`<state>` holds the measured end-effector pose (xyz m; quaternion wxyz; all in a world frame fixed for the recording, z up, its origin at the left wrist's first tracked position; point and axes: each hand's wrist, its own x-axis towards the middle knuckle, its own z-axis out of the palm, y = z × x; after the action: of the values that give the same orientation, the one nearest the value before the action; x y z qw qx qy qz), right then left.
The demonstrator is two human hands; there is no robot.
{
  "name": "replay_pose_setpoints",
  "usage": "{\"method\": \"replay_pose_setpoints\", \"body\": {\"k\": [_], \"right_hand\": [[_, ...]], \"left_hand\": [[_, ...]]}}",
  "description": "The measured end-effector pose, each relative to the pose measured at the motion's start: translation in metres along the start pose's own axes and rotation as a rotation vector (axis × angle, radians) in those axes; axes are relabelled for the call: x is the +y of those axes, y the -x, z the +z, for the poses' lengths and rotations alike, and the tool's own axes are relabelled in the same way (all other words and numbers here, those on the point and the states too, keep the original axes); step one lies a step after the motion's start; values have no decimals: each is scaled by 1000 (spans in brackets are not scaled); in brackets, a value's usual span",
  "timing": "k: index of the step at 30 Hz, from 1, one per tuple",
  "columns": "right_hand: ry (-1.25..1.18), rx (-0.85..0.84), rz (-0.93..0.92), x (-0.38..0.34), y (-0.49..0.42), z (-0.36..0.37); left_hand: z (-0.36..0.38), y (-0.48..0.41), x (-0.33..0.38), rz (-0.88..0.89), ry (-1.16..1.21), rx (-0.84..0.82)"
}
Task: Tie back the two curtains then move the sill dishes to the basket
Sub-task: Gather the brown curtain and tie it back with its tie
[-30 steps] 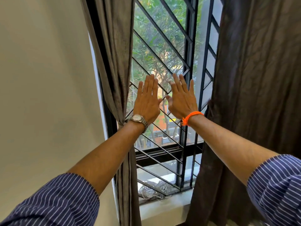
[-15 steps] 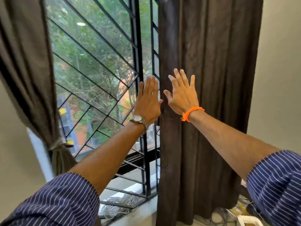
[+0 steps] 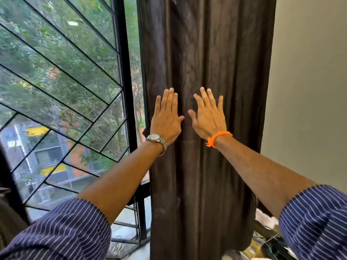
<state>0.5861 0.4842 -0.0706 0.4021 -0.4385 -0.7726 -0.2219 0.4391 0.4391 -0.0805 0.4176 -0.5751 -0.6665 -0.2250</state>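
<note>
On the left, the window bars (image 3: 75, 91) run in slanted lines across green trees, ending at a black window frame (image 3: 127, 91). Just right of that frame the left hand (image 3: 166, 119), a watch (image 3: 156, 138) at its wrist, is held up flat with fingers straight and close together, holding nothing. Behind it the dark brown curtain (image 3: 216, 53) hangs loose and untied, its folds running straight up and down from the top of the view to near the floor. The right hand (image 3: 209, 119), with an orange band (image 3: 218, 137) at the wrist, is raised beside the left, fingers straight and slightly spread, also holding nothing. Whether either palm touches the cloth cannot be told. The curtain lies straight ahead of both hands. Its free edge sits at the frame, nearest the left hand, while the right hand is over the middle of the cloth, closer to the plain wall (image 3: 309, 72). Gathering it would likely mean sweeping that free edge rightward toward the wall. Blurred clutter (image 3: 266, 241) lies at the lower right. No dishes or basket can be made out.
</note>
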Motion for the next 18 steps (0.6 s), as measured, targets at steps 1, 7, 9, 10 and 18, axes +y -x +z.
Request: {"method": "replay_pose_setpoints", "body": {"k": [1, 7, 9, 10, 18], "right_hand": [[2, 0, 3, 4, -2, 3], [-18, -7, -8, 9, -17, 26], [-34, -2, 1, 8, -23, 34], [-37, 0, 4, 8, -26, 38], [-50, -4, 25, 4, -59, 89]], "left_hand": [[4, -2, 1, -3, 2, 3], [19, -13, -3, -34, 21, 9], [25, -19, -4, -45, 54, 9], [29, -22, -4, -48, 69, 8], [66, -49, -6, -194, 348, 100]]}}
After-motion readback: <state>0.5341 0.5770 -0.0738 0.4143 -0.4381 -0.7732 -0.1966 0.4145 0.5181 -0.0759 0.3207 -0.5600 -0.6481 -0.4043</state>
